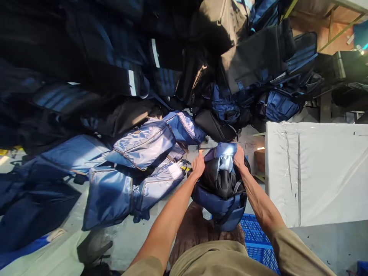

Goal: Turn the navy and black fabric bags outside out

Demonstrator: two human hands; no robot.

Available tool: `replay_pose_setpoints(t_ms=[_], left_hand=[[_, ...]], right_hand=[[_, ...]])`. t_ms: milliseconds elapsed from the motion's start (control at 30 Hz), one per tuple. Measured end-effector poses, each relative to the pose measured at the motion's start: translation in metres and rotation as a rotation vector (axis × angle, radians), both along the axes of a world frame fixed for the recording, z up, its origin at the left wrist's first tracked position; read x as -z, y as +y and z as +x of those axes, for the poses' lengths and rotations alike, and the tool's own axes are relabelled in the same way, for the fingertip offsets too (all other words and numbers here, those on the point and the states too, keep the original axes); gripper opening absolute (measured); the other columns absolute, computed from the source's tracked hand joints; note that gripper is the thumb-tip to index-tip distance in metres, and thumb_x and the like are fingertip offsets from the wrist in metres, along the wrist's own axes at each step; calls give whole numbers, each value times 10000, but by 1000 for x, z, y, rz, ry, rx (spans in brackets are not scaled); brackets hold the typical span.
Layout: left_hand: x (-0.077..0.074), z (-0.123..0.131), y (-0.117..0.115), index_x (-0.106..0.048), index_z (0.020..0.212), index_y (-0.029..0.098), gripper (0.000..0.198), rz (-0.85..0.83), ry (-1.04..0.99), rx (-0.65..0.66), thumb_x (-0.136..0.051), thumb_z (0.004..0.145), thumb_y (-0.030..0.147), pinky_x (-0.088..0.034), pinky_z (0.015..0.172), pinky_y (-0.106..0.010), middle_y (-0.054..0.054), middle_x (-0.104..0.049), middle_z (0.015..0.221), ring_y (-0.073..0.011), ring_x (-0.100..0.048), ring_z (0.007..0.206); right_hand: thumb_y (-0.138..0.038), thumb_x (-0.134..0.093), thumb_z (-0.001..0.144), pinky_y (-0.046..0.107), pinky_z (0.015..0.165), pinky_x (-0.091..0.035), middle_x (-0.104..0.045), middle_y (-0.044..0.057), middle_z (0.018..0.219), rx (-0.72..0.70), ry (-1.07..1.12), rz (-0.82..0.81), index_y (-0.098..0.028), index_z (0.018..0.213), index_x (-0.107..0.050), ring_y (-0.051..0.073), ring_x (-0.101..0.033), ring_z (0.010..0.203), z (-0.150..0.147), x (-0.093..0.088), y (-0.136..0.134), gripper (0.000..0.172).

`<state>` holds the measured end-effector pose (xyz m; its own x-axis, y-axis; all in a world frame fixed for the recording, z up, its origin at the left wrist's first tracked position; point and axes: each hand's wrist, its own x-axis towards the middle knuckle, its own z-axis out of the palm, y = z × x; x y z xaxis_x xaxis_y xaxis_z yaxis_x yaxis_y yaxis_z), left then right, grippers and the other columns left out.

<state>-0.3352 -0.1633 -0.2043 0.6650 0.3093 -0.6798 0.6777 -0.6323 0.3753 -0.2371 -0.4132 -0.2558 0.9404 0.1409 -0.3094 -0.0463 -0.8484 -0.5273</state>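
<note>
A navy and black backpack (220, 205) hangs in front of my body, just above my lap. Its mouth faces up, and black lining with a pale grey patch shows inside. My left hand (198, 165) is closed on the left side of its upper edge, thumb pointing up. On the opposite side, my right hand (239, 158) grips the rim beside a brightly lit blue flap. The fingertips of both hands are partly hidden by the fabric.
Shiny blue bags (145, 143) lie piled on the left. Dark backpacks (255, 57) are heaped across the back. To the right stands a large white wrapped block (319, 174). Blue plastic crates (257, 232) sit low by my right side.
</note>
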Motion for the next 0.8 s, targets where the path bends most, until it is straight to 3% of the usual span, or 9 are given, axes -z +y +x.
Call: replay_pose_setpoints(t_ms=[100, 200, 300, 367, 467, 567, 633, 700, 800], left_hand=[[-40, 0, 26, -490, 1698, 147, 757, 75, -205, -44, -481, 947, 56, -483, 1245, -605, -241, -727, 1489, -387, -645, 1451], [-98, -10, 34, -455, 1734, 155, 783, 85, -539, 4, -505, 956, 80, -364, 1377, -582, -210, -564, 1711, -364, -466, 1637], [-147, -38, 6, -396, 1767, 207, 738, -66, -679, 69, -603, 1063, 282, -372, 1402, -518, -159, -521, 1764, -324, -463, 1661], [-163, -62, -25, -283, 1815, 241, 942, -146, -626, 95, -750, 1021, 437, -413, 1384, -524, -162, -470, 1808, -339, -462, 1675], [-159, -88, -64, -153, 1851, 241, 1231, -123, -499, 161, -903, 890, 413, -439, 1352, -580, -230, -410, 1836, -410, -428, 1699], [-141, -89, -75, -108, 1860, 224, 1213, -76, -438, 207, -839, 891, 235, -516, 1271, -538, -256, -527, 1753, -408, -571, 1599], [-131, -84, -70, -62, 1868, 214, 1177, -86, -364, 206, -754, 917, 162, -593, 1147, -476, -234, -709, 1567, -377, -738, 1408], [-125, -79, -63, -5, 1871, 184, 1157, -94, -269, 184, -703, 948, 163, -625, 1028, -439, -208, -826, 1346, -368, -821, 1229], [-120, -77, -58, 15, 1867, 119, 1132, -41, -187, 185, -662, 960, 154, -614, 993, -419, -201, -863, 1180, -372, -832, 1168]], right_hand=[[-188, -511, 833, 426, 1106, -485, -764, 210, 1336, -7, -27, -15, -121, 1249, -749, 312, -621, 1202, 11, -32, -25, 484], [-220, -531, 793, 421, 1079, -501, -798, 187, 1226, -41, -17, -55, -139, 1147, -759, 317, -647, 1167, 15, -72, -59, 428], [-265, -548, 836, 396, 962, -537, -815, 148, 1128, -49, 79, -107, -172, 1155, -768, 313, -703, 1057, -5, -108, -91, 399], [-275, -603, 813, 405, 931, -552, -821, 150, 1116, -53, 170, -138, -176, 1186, -777, 330, -736, 1032, -29, -131, -106, 423], [-359, -718, 798, 466, 1026, -584, -810, 184, 1263, -47, 201, -34, -151, 1324, -750, 377, -750, 1164, -65, -164, -115, 567], [-579, -756, 902, 509, 1216, -534, -660, 227, 1601, 44, 19, 156, -146, 1628, -562, 383, -641, 1458, -82, -194, -103, 867], [-710, -754, 916, 543, 1305, -465, -533, 265, 1726, 127, -122, 148, -125, 1732, -428, 394, -533, 1587, -76, -207, -86, 1055], [-748, -776, 887, 595, 1360, -390, -431, 294, 1790, 119, -252, 87, -88, 1769, -348, 422, -435, 1660, -58, -216, -66, 1182], [-646, -790, 897, 622, 1378, -357, -411, 265, 1807, -113, -370, 50, -120, 1753, -389, 423, -394, 1683, -22, -225, -39, 1082]])
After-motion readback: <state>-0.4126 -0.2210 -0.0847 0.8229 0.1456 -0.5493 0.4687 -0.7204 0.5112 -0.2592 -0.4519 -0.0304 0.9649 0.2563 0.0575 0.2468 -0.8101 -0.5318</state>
